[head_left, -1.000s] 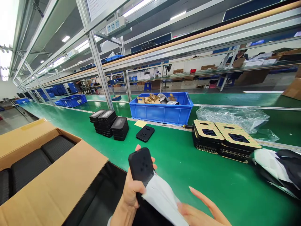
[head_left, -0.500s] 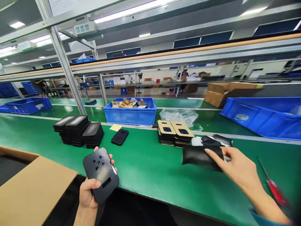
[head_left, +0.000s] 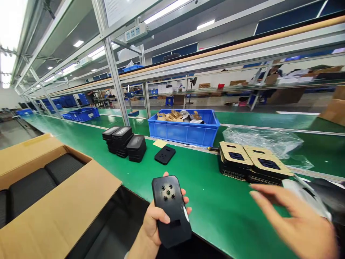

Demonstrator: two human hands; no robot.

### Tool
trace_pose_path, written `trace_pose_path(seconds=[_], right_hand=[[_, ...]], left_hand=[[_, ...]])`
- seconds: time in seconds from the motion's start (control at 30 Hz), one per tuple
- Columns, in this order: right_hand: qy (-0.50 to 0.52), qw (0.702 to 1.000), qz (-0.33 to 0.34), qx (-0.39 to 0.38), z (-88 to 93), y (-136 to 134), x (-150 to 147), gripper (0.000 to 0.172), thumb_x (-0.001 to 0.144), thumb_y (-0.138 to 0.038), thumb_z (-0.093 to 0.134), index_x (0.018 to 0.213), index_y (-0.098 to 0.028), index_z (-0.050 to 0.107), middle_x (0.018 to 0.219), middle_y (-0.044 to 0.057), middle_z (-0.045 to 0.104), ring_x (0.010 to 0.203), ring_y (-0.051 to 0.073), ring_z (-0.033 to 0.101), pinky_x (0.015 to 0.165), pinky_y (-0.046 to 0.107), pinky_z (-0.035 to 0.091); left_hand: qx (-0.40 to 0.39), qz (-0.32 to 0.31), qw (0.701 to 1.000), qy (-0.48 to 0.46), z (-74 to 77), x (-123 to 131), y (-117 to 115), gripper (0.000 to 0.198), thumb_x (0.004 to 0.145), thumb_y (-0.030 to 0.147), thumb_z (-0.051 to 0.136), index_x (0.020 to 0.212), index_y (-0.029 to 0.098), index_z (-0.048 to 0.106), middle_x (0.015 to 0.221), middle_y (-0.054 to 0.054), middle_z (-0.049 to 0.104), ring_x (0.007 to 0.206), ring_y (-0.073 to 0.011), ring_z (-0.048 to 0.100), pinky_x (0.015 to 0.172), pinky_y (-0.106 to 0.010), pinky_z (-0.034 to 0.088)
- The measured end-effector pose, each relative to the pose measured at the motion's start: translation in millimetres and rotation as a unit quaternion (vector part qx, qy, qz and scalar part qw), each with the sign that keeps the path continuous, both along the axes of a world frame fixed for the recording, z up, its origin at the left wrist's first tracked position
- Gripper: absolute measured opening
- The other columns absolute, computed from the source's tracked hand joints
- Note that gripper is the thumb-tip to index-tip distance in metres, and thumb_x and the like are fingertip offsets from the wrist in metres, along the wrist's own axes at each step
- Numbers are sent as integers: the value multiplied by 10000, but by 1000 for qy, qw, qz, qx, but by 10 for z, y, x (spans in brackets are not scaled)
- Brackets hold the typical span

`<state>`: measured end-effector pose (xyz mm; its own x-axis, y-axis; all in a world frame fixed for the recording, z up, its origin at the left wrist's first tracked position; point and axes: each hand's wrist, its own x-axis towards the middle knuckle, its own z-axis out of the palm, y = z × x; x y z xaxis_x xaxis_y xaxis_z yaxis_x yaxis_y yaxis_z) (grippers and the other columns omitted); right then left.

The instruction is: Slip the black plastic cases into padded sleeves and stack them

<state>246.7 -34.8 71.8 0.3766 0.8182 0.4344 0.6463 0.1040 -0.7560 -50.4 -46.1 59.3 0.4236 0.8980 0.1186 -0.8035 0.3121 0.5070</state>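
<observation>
My left hand point(head_left: 156, 223) is closed around a flat black plastic cover point(head_left: 170, 208) with a cluster of small holes and a slot, held over the near edge of the green belt point(head_left: 205, 201). My right hand point(head_left: 293, 219) hovers at the right with fingers stretched out and spread, holding nothing. Just past it lies a heap of black and white film pieces point(head_left: 318, 194). Two stacks of black parts topped with tan adhesive liners point(head_left: 250, 162) sit beyond my right hand. A single black cover point(head_left: 165, 154) lies further out on the belt.
Stacks of black covers point(head_left: 124, 142) stand at the left of the belt. Behind them are a blue bin point(head_left: 185, 131) of scraps and a clear plastic bag point(head_left: 264, 138). An open cardboard box point(head_left: 54, 201) with black trays sits at my left. Metal posts point(head_left: 115, 79) rise behind.
The view swung right and back to the left. My right hand let go of the white film, reached to the black heap at right, and now hovers empty. My left hand keeps the cover.
</observation>
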Motion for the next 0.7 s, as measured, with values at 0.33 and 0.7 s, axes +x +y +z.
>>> trace_pose_path(seconds=[0.33, 0.7], right_hand=[[480, 819, 287, -132, -310, -324, -1569, 471, 771, -578, 733, 1146, -295, 709, 1289, 77, 657, 1171, 268, 596, 1020, 380, 460], [629, 733, 245, -80, -223, -438, -1858, 252, 716, -436, 820, 793, -246, 673, 942, -9, 680, 885, 147, 588, 802, 198, 493]], left_hand=[[45, 71, 992, 95, -135, 71, -316, 1093, 475, 74, 598, 1510, 269, 303, 1335, -71, 616, 1273, -362, 502, 1103, -535, 322], [60, 121, 989, 53, -110, 103, -346, 1247, 479, 148, 577, 1537, 313, -63, 1300, -45, 622, 1270, -319, 510, 1122, -503, 290]])
